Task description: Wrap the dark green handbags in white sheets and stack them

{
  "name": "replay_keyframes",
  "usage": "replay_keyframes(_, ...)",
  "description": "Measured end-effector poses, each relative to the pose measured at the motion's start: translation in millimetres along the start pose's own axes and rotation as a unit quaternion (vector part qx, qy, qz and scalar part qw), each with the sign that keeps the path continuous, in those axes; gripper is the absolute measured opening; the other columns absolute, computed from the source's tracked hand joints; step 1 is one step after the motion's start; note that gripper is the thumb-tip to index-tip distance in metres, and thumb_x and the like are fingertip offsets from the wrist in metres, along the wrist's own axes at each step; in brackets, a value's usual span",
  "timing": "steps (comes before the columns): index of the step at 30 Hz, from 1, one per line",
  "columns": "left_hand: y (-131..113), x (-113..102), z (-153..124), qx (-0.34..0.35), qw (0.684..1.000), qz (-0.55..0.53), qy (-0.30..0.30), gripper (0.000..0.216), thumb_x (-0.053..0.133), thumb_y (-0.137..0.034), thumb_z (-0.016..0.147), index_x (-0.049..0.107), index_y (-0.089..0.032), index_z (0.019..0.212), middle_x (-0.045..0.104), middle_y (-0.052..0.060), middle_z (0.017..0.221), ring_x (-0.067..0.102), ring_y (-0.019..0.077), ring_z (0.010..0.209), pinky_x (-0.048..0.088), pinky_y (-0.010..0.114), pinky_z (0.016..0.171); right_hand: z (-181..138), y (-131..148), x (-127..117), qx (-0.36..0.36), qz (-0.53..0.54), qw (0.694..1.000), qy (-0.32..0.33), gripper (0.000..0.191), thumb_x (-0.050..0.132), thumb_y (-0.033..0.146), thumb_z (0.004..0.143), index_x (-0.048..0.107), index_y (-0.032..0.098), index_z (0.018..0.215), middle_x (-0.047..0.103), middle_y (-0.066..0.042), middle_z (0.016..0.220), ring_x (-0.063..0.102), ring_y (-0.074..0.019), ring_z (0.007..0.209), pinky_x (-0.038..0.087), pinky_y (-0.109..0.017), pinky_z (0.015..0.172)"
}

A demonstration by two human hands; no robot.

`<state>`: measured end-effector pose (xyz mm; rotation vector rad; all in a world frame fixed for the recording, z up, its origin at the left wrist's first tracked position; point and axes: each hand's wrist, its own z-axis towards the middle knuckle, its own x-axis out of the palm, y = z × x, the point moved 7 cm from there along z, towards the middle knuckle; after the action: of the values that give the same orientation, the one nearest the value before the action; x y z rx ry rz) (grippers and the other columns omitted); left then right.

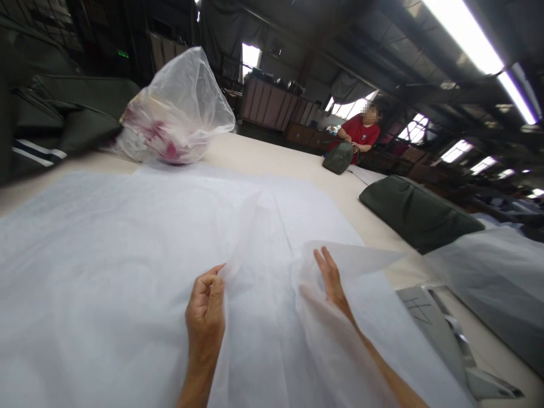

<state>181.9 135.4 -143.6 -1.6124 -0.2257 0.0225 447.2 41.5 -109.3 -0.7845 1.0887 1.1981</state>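
Note:
A wide stack of thin white tissue sheets covers the near part of a long pale table. My left hand is closed in a pinch on the raised edge of one tissue sheet, which stands up in a fold. My right hand has its fingers stretched out; it grips a second lifted sheet that drapes over its palm and forearm.
A clear plastic bag with red and white contents sits at the back left beside dark green bags. A dark green bag lies at the right. A person in a red shirt sits at the far end with another bag.

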Motion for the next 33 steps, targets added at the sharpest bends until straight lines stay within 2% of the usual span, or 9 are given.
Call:
replay_keyframes(3,3,-2,1,0.0,1.0,-0.015,-0.005,0.037,0.06,-0.056,0.081,0.062,-0.019,0.088,0.067,0.008,0.113,0.063,0.0198,0.089,0.051,0.026,0.07,6,78,21,-0.162,0.071,0.982,0.062,0.063,0.058,0.045,0.086,0.041,0.031,0.146,0.029,-0.007,0.157,0.022,-0.0362,0.145,0.017,-0.062,0.115)
replay_keyframes(6,5,-7,4,0.02,0.999,-0.029,-0.023,0.036,0.061,-0.056,0.081,0.061,-0.02,0.085,0.067,0.008,0.114,0.063,0.02,0.09,0.052,0.026,0.07,14,120,30,-0.253,0.196,0.933,0.164,0.042,0.057,0.037,0.089,0.059,0.032,0.131,0.055,-0.004,0.14,0.049,-0.0252,0.129,0.034,-0.046,0.112)
replay_keyframes(10,4,-11,6,0.046,0.998,-0.032,-0.031,0.034,0.059,-0.053,0.084,0.06,-0.019,0.082,0.066,0.008,0.117,0.062,0.0215,0.099,0.051,0.029,0.079,69,88,17,-0.117,0.277,0.953,0.034,0.029,0.052,0.036,0.093,0.069,0.021,0.112,0.066,-0.009,0.122,0.057,-0.0203,0.118,0.044,-0.036,0.104)
replay_keyframes(13,2,-11,3,0.057,0.997,-0.037,-0.03,0.03,0.058,-0.05,0.086,0.059,-0.02,0.082,0.064,0.007,0.121,0.06,0.0216,0.104,0.048,0.03,0.086,99,73,26,-0.036,0.162,0.985,-0.052,0.04,0.049,0.041,0.094,0.063,0.017,0.123,0.049,-0.015,0.142,0.035,-0.027,0.139,0.028,-0.046,0.115)
replay_keyframes(18,0,-16,1,0.079,0.993,-0.064,-0.058,0.028,0.059,-0.048,0.086,0.06,-0.02,0.087,0.064,0.007,0.121,0.058,0.0216,0.108,0.045,0.031,0.091,112,92,91,-0.011,0.026,0.986,0.163,0.066,0.038,0.065,0.092,0.039,0.027,0.147,0.031,-0.01,0.157,0.015,-0.0356,0.146,0.01,-0.063,0.114)
replay_keyframes(24,-4,-18,1,0.071,0.994,-0.052,-0.07,0.03,0.06,-0.049,0.085,0.061,-0.019,0.087,0.064,0.008,0.122,0.058,0.0231,0.11,0.047,0.032,0.091,121,79,69,0.078,-0.054,0.962,0.256,0.063,0.05,0.063,0.088,0.059,0.016,0.128,0.06,-0.021,0.127,0.057,-0.0357,0.116,0.046,-0.047,0.089)
replay_keyframes(27,-5,-19,0,0.076,0.994,-0.039,-0.067,0.028,0.058,-0.048,0.087,0.06,-0.02,0.087,0.064,0.007,0.124,0.058,0.0238,0.111,0.048,0.034,0.093,134,70,52,0.084,-0.074,0.969,0.22,0.054,0.047,0.06,0.091,0.069,0.014,0.107,0.068,-0.018,0.108,0.063,-0.0319,0.103,0.046,-0.044,0.088)
replay_keyframes(30,-10,-5,-4,0.135,0.99,0.029,0.009,0.021,0.051,-0.04,0.092,0.058,-0.022,0.083,0.062,0.008,0.126,0.057,0.0247,0.117,0.046,0.039,0.099,141,70,54,0.02,-0.046,0.991,0.126,0.057,0.046,0.057,0.092,0.055,0.018,0.133,0.055,-0.016,0.136,0.048,-0.0318,0.127,0.037,-0.046,0.102)
replay_keyframes(33,-14,25,-18,0.253,0.943,0.144,0.158,0.014,0.05,-0.029,0.092,0.057,-0.023,0.081,0.058,0.01,0.134,0.052,0.0264,0.126,0.045,0.043,0.103,134,70,79,-0.04,-0.02,0.986,0.162,0.056,0.042,0.046,0.096,0.037,0.024,0.147,0.031,-0.01,0.156,0.026,-0.0309,0.143,0.025,-0.05,0.112)
